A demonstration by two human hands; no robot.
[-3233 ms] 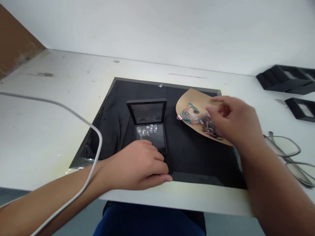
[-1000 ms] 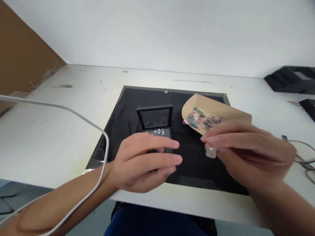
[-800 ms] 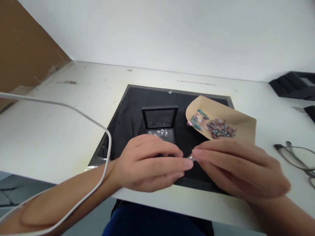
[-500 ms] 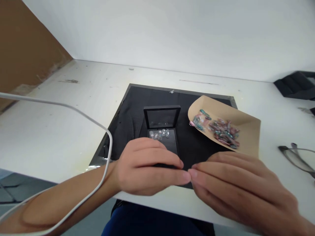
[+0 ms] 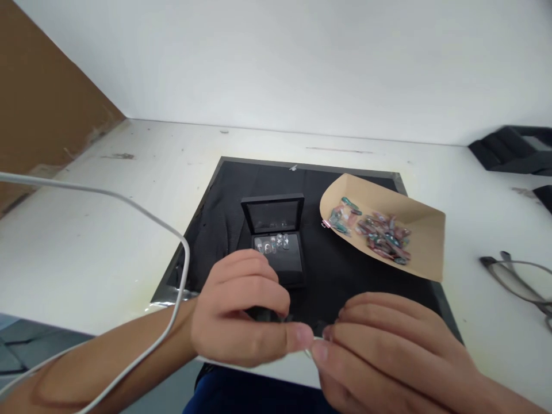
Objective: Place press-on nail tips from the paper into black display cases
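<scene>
My left hand (image 5: 241, 313) is curled in front of the box, its thumb tip meeting the fingertips of my right hand (image 5: 388, 351). Between the two hands shows a thin, pale, whitish piece (image 5: 318, 339), mostly hidden by the fingers. My right hand is closed in a pinch around it. Just beyond my left hand stands a black hinged box (image 5: 280, 261) with its lid raised. A row of clear press-on nails (image 5: 273, 242) with star and moon patterns lies along the far side of its base.
Under the box lies a black mat (image 5: 233, 190), taped to the white table (image 5: 107, 230). A brown paper tray (image 5: 425, 230) holds many pinkish and green nails (image 5: 386, 236). Glasses (image 5: 517, 279) and black holders (image 5: 509, 150) are at right. A white cable (image 5: 142, 210) crosses my left forearm.
Both hands have moved slightly down and left, and the fingertips have parted a little, so the pale piece now shows between them. The view has shifted slightly. Box and tray stay in place.
</scene>
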